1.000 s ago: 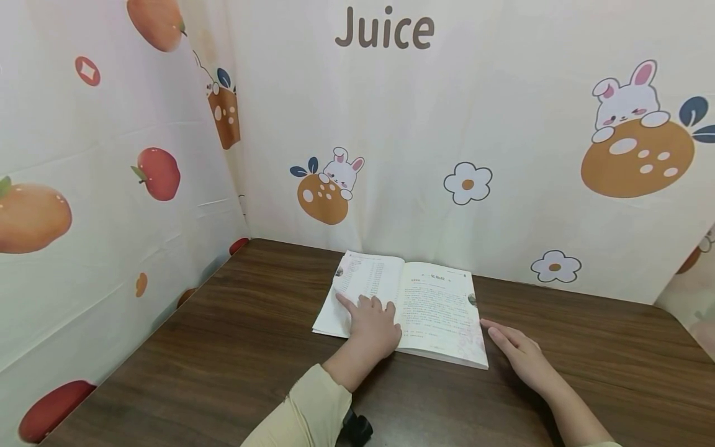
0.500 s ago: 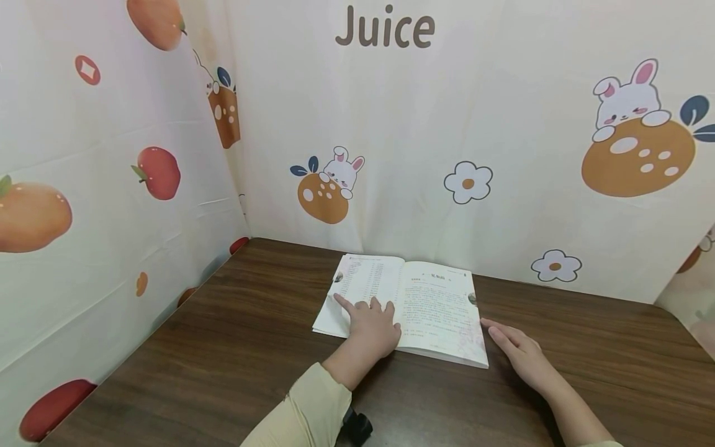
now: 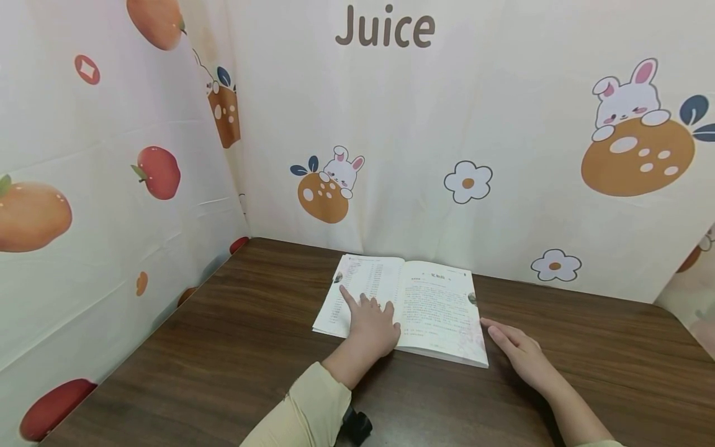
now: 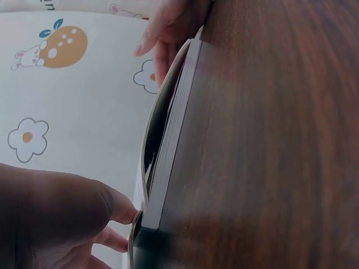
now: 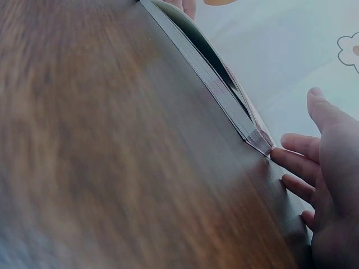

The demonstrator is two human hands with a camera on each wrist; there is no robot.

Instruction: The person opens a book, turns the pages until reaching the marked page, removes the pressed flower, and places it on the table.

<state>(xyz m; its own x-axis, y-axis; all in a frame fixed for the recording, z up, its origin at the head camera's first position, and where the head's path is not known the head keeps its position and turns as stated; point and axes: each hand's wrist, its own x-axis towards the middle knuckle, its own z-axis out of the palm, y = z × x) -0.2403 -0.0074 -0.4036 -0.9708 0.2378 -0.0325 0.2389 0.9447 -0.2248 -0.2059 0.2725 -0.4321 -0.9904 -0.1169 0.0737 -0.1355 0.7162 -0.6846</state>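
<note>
An open book [image 3: 441,310] lies on the table, its left page [image 3: 360,273] and right page showing printed text. My left hand [image 3: 373,326] rests palm down on the lower part of the left page with fingers spread, its thumb near the middle fold. In the left wrist view, that hand's thumb [image 4: 120,207] touches the book's near edge at the fold. My right hand [image 3: 522,354] stands on its side at the book's right edge, fingers extended. In the right wrist view, a fingertip [image 5: 280,156] touches the book's lower right corner.
The brown wooden table [image 3: 240,347] extends around the book. A pale printed curtain [image 3: 408,155] rises right behind the book and along the left side. A black wrist device [image 3: 357,427] sits under the left cuff.
The leftmost finger of my left hand has swung up and slightly right over the left page, where more print now shows at the lower left. My right hand stays put.
</note>
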